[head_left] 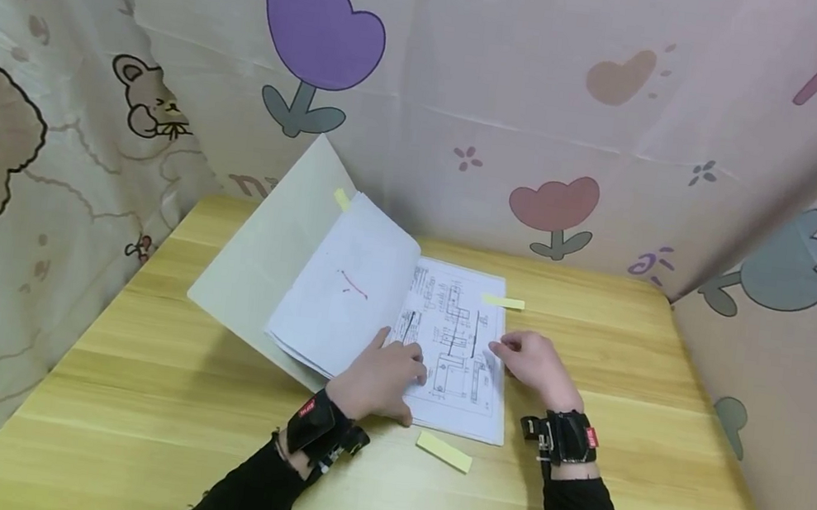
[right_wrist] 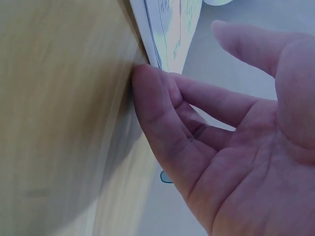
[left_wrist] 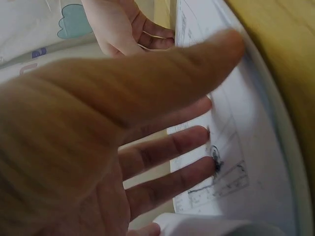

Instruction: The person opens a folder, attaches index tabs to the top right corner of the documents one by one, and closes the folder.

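A booklet or folder of papers stands open in the head view, its pale cover (head_left: 260, 239) tilted up on the left. Turned white pages (head_left: 361, 283) lean against that cover; the top one carries a red pen mark. On the right lies a page with printed line drawings (head_left: 442, 292). My left hand (head_left: 381, 377) rests across the inner lower part of this page, fingers spread and fairly straight. At the page's right edge, my right hand (head_left: 534, 368) touches the paper stack with bent fingertips (right_wrist: 146, 78), its thumb held apart from them.
A yellow sticky tab (head_left: 511, 303) sticks out from the drawing page's right edge, another yellow tab (head_left: 342, 199) from the turned pages. A yellow sticky-note strip (head_left: 443, 451) lies on the wooden table (head_left: 140, 393) below the booklet. Patterned cloth (head_left: 443, 67) hangs behind and beside the table.
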Demonstrator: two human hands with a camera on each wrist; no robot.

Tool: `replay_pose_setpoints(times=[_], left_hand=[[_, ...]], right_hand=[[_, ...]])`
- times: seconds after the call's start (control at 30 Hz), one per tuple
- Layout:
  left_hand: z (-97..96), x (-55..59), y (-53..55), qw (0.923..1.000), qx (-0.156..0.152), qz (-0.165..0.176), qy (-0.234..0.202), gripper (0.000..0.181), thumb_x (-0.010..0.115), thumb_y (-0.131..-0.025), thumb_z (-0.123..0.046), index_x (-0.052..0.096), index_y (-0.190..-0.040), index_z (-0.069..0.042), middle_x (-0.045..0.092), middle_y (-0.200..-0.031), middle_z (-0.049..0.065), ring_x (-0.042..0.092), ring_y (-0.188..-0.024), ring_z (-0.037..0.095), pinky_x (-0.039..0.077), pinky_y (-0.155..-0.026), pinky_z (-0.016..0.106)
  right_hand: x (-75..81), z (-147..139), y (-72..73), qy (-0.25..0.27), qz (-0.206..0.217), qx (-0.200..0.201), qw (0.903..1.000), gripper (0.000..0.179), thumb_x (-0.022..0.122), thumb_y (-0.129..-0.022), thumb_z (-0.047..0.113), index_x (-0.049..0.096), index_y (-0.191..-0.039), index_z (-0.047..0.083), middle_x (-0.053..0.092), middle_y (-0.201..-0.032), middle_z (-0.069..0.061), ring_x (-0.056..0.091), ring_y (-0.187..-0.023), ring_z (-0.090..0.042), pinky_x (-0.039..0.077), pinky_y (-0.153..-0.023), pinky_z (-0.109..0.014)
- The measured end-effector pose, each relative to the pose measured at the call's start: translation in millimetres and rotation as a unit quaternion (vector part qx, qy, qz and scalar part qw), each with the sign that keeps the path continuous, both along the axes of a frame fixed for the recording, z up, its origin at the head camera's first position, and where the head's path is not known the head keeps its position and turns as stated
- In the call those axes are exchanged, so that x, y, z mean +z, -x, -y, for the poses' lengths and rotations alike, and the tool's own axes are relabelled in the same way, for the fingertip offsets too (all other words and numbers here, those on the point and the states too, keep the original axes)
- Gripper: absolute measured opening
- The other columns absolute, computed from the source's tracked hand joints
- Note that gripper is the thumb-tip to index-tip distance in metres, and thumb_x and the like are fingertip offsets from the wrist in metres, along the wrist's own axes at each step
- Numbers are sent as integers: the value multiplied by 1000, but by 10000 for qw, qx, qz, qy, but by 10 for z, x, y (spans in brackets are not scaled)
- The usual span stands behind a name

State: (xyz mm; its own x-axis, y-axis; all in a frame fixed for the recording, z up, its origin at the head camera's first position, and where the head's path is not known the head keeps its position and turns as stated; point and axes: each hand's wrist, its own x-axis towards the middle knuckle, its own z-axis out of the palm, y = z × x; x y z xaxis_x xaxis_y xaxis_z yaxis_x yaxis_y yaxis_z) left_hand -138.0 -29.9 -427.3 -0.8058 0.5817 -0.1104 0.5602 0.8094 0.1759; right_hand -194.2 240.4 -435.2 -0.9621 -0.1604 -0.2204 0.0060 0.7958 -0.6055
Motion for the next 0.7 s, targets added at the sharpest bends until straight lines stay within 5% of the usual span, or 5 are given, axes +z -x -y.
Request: replay_pose_setpoints(times=[0.27,0.57,0.7], left_hand=[[24,-20,-38,9997,56,100,-202,53,95,-70,-45,80,-116,-23,65,-126,-4,61,-116,23,23,-123,59],[92,32,7,9965,135,638,-531,32,86,-82,-35,82,-111,-22,70,-126,-5,63,-124,18,18,-126,56],[96,52,12,9953,98,608,-754,28,80,-81,-26,82,-108,-18,74,-118,-5,65,-120,17,23,-125,55]], right_hand=[[8,-16,-12,-68,-41,224,9997,29,63,-104,31,69,-89,7,43,-66,0,43,-59,-16,32,-54,-27],[-1,-32,28,142,162,-96,9997,42,61,-105,31,69,-131,-1,67,-91,-7,58,-79,-20,48,-67,-30],[-8,-44,34,187,213,-298,9992,45,60,-105,32,66,-133,-3,70,-95,-8,63,-83,-21,51,-70,-31]])
